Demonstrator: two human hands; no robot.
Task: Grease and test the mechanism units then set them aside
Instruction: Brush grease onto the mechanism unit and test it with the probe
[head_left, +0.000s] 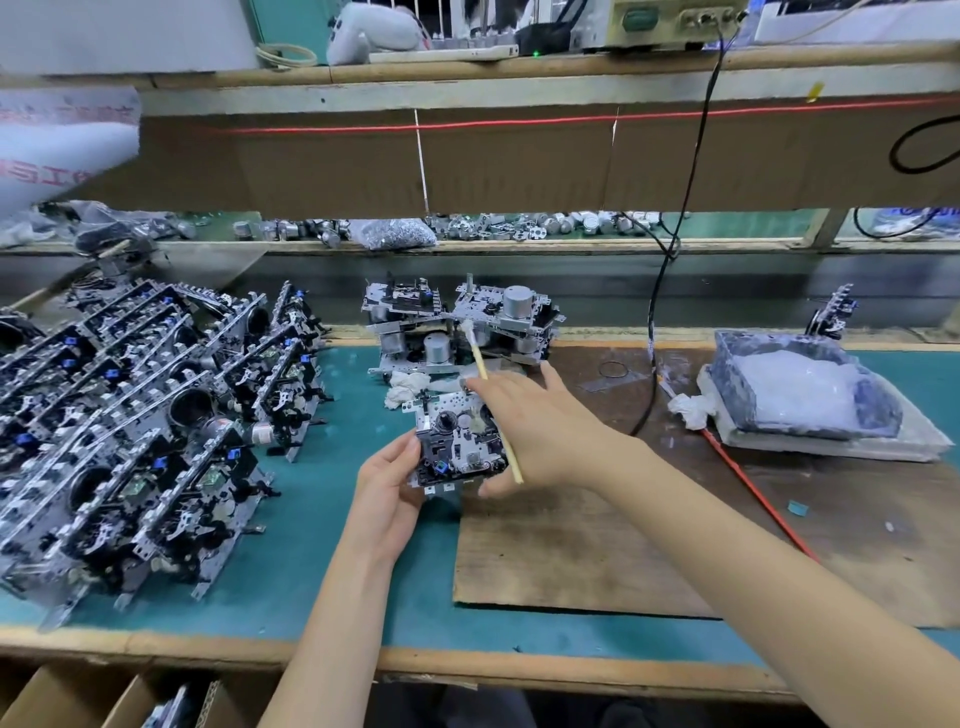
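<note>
Held unit: we hold one small mechanism unit of silver metal and black plastic (457, 441) up off the table, mid-scene, its face towards us.
Left grip: our left hand (389, 483) clasps the unit's 9 o'clock edge, thumb on the face and fingers curled behind it.
Right grip: our right hand (540, 431), at the unit's 3 o'clock, is closed on a thin wooden stick (480, 364); the thumb touches the unit's 5 o'clock corner.
Stick: it slants through the hand, its white-smeared tip up towards 12 o'clock. We cannot tell whether the tip touches anything.
Far pile: a few grey metal units with round motor cans (498, 317) lie heaped at 12 o'clock.
Left rows: many more like units (145, 415) stand tilted in close rows at 9 o'clock.
Rag: a crumpled white cloth (408, 387) lies just beyond the held unit, at 11 o'clock.
Grease: a plastic-lined tray of white grease (800, 389) sits at 2 o'clock, well apart from our hands.
Surface: a green table mat (322, 545) carries a worn brown board (597, 545) at 5 o'clock.
Cables: a black cable (670, 260) hangs down at 1 o'clock; a red one (753, 488) crosses the board at 4 o'clock.
</note>
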